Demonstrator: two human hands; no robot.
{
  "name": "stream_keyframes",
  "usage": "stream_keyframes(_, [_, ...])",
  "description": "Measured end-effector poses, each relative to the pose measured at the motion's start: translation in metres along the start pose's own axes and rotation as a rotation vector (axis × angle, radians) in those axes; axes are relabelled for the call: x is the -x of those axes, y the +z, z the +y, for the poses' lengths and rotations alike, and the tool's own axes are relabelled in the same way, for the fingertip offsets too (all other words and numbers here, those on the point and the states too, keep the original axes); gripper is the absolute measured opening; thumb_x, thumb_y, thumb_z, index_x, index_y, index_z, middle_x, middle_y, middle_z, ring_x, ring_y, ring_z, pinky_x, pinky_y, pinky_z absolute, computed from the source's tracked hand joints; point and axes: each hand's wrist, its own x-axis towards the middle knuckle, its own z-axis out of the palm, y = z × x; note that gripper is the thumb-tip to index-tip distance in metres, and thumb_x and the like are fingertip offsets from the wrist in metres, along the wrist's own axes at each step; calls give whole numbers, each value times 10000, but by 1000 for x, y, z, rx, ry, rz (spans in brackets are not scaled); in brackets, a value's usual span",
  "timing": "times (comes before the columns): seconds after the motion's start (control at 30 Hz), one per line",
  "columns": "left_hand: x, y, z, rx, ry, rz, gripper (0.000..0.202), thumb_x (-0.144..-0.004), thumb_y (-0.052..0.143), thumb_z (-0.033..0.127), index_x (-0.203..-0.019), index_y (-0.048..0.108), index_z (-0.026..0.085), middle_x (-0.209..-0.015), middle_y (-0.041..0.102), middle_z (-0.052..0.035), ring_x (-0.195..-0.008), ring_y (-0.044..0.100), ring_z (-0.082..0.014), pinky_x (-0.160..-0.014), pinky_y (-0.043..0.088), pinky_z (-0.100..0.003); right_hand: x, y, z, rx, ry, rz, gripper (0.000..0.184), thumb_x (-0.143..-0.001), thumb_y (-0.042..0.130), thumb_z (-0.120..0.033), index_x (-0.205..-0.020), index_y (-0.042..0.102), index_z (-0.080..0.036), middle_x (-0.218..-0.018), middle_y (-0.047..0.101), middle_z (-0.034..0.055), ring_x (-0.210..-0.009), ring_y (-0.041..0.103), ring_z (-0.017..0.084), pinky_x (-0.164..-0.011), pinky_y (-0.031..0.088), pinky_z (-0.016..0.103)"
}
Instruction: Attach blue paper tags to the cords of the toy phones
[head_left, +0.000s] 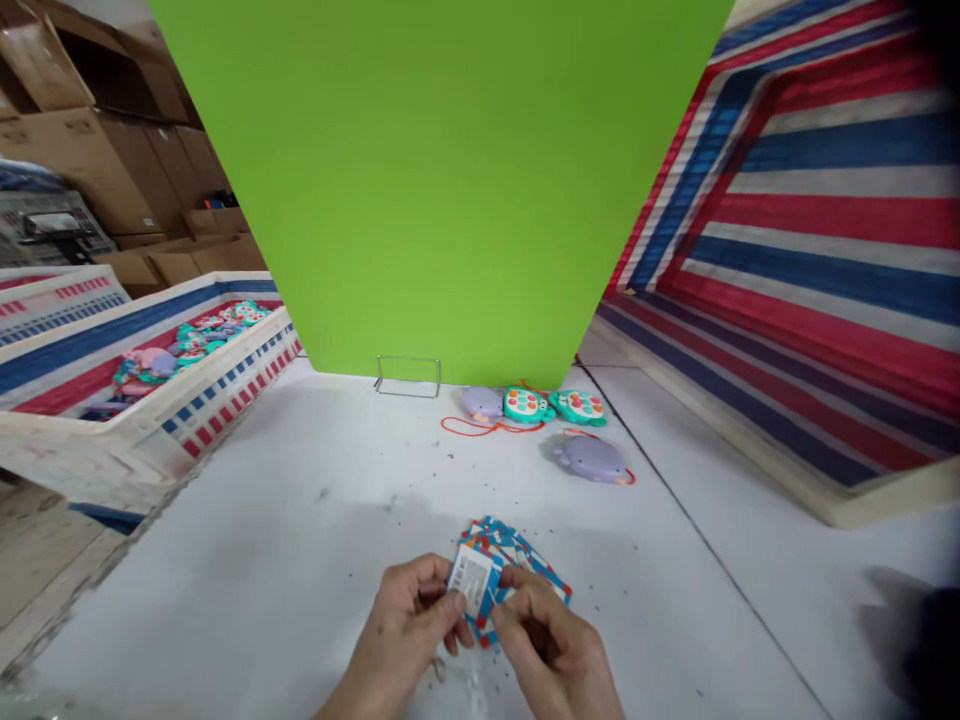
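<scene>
My left hand and my right hand meet near the table's front edge, both pinched on a fanned stack of small blue, red and white cards. The top card shows a white barcode label. Beyond the cards, near the green board, lie a purple toy, two teal toys with coloured buttons and another purple toy, with orange cords trailing from them.
A striped tray at the left holds several more teal and purple toys. A large red, white and blue striped tray leans at the right. A small wire stand sits at the board's foot. Cardboard boxes stand behind at left.
</scene>
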Motion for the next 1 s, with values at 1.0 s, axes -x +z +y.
stream_keyframes(1.0, [16, -5, -5, -245, 51, -169, 396, -765, 480, 500, -709, 591, 125, -633, 531, -18, -621, 470, -136, -561, 354, -204, 5, -4, -4, -74, 98, -69, 211, -701, 481, -273, -528, 382, -206, -438, 312, -88, -363, 271, 59, -367, 207, 198])
